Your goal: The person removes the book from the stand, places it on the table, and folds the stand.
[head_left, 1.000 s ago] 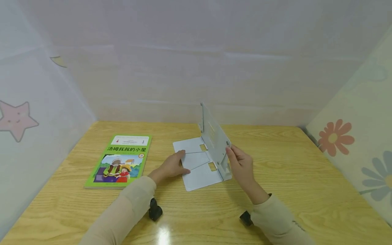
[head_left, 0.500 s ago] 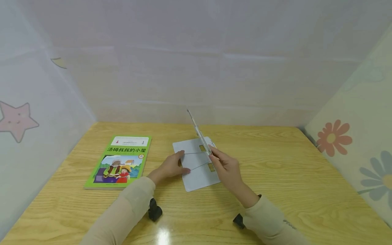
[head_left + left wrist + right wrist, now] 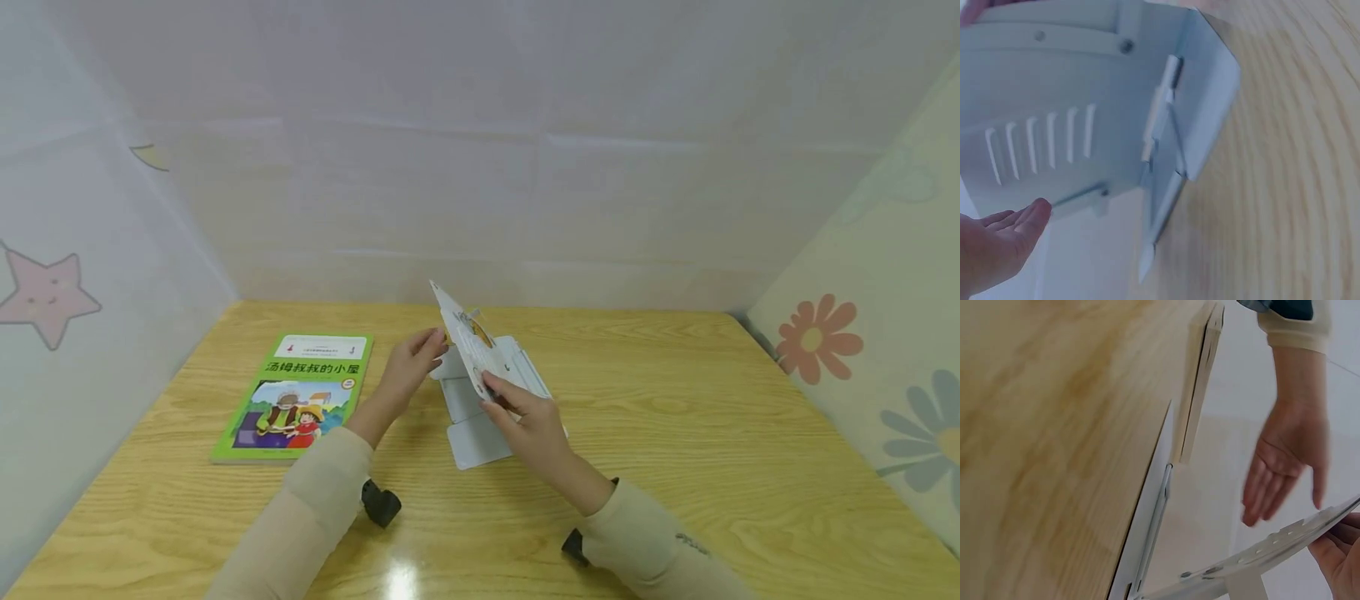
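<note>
A white folding metal stand (image 3: 480,443) has its flat base on the table, with a hinged panel (image 3: 459,332) tilted up over it. My right hand (image 3: 534,433) pinches the panel's near edge between thumb and fingers. Close by the panel's left edge is my left hand (image 3: 405,371), raised off the base. In the right wrist view the left hand (image 3: 1291,440) shows its palm, fingers extended, with a gap to the panel (image 3: 1288,540). The left wrist view shows the slotted panel face (image 3: 1041,81), the hinge, and the left fingertips (image 3: 1040,212) right at its edge.
A green picture book (image 3: 300,400) lies flat on the wooden table (image 3: 712,433), left of the left forearm. Dark wrist cameras (image 3: 381,504) hang below both sleeves. A pale cloth wall (image 3: 480,167) closes off the back and sides.
My right hand has swung the upright panel leftward, down over the base. The left hand has let go of the base's left edge and risen toward the panel.
</note>
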